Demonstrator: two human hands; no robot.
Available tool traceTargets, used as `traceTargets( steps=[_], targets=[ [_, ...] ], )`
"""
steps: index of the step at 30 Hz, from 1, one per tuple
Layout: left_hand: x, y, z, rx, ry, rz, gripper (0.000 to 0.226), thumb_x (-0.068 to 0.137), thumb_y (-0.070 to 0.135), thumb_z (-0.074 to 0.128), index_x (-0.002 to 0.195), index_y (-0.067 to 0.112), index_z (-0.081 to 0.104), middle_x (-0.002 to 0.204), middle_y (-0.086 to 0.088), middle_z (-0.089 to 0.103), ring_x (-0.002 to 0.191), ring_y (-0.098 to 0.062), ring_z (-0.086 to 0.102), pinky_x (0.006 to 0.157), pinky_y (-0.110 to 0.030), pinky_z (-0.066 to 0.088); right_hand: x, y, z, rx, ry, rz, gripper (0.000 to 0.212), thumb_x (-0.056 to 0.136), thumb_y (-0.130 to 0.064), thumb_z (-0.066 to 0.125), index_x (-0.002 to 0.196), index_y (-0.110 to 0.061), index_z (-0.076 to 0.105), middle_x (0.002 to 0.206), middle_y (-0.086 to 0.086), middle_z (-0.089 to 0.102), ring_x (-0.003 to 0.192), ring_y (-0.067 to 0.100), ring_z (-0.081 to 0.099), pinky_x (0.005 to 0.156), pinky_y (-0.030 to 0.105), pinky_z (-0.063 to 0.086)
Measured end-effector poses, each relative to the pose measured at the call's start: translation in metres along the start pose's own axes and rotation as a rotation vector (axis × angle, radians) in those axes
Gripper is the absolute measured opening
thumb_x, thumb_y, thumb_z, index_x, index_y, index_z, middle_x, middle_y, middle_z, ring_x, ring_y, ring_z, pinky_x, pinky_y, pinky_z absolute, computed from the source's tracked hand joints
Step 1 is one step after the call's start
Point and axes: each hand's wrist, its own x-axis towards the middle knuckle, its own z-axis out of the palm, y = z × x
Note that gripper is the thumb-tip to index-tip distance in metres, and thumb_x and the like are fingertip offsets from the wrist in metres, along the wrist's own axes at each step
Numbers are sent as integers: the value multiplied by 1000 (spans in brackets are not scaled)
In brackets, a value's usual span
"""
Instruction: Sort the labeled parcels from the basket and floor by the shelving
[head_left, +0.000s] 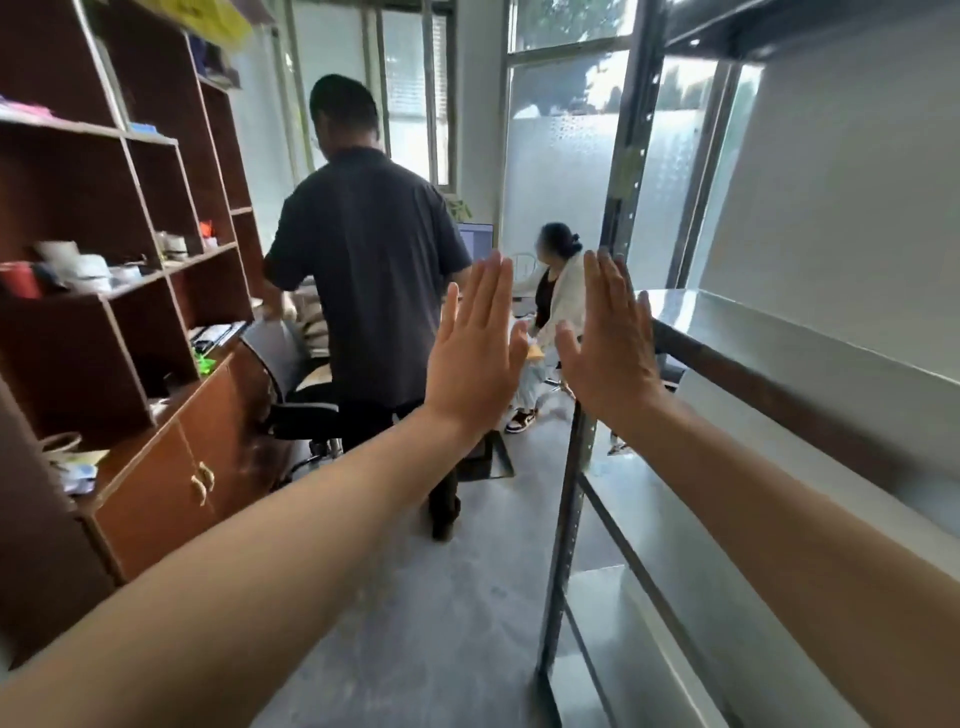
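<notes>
No legible txt anywhere.

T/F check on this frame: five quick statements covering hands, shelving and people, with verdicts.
1. The left hand is raised with straight fingers. True.
2. The metal shelving stands on the wearer's left. False: it is on the right; the wooden bookcase is on the left.
3. A standing person in a dark shirt has their back to the camera. True.
4. The right hand is curled into a fist. False: its fingers are straight and it holds nothing.
5. A seated person in a light top is further back. True.
</notes>
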Motion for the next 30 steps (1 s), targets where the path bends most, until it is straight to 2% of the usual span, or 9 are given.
traceTargets(
  steps=[6,11,16,20,23,27,30],
  targets=[
    [19,6,-20,-88,26,157,59,103,25,34,156,7,14,165,-8,9,153,-20,4,125,-40,3,-6,-12,-25,-164,123,70,72,99,-23,49,157,-10,10,165,5,4,152,18,0,123,46,1],
    [-15,-4,-16,-125,-46,213,59,103,26,32,157,9,12,165,-6,7,153,-19,3,124,-42,6,-42,-33,-23,-190,145,199,69,99,-19,47,157,-11,11,166,3,6,152,16,0,123,46,2],
    [-52,-6,-6,-236,-205,206,62,105,29,29,157,12,0,165,-4,-7,151,-14,-11,124,-36,-7,-117,-40,-27,-314,105,285,72,97,-19,50,157,-14,11,166,1,5,152,13,-1,123,43,-2],
    [-66,29,-16,-356,-242,291,61,103,32,20,157,13,-4,164,0,-15,149,-11,-18,123,-34,-9,-152,-30,-64,-396,109,456,72,98,-22,44,158,-16,4,166,0,-1,152,11,-3,122,41,-9],
    [-80,65,-32,-428,-246,367,63,104,33,23,157,13,-5,164,0,-16,149,-10,-19,122,-32,-11,-178,-30,-91,-463,135,550,69,101,-27,39,158,-17,1,166,1,-4,152,11,-5,121,41,-12],
    [-101,106,-52,-475,-234,513,65,103,32,28,157,11,-2,165,-3,-11,151,-12,-15,124,-36,-6,-228,-36,-119,-539,121,622,71,102,-32,37,157,-20,-7,165,-1,-13,150,9,-15,120,40,-16],
    [-124,141,-68,-468,-219,643,65,104,33,30,157,10,-1,165,-5,-9,151,-14,-11,124,-37,-5,-266,-41,-157,-609,144,660,72,103,-34,38,157,-22,-7,165,-2,-14,150,10,-16,121,42,-14]
  ],
)
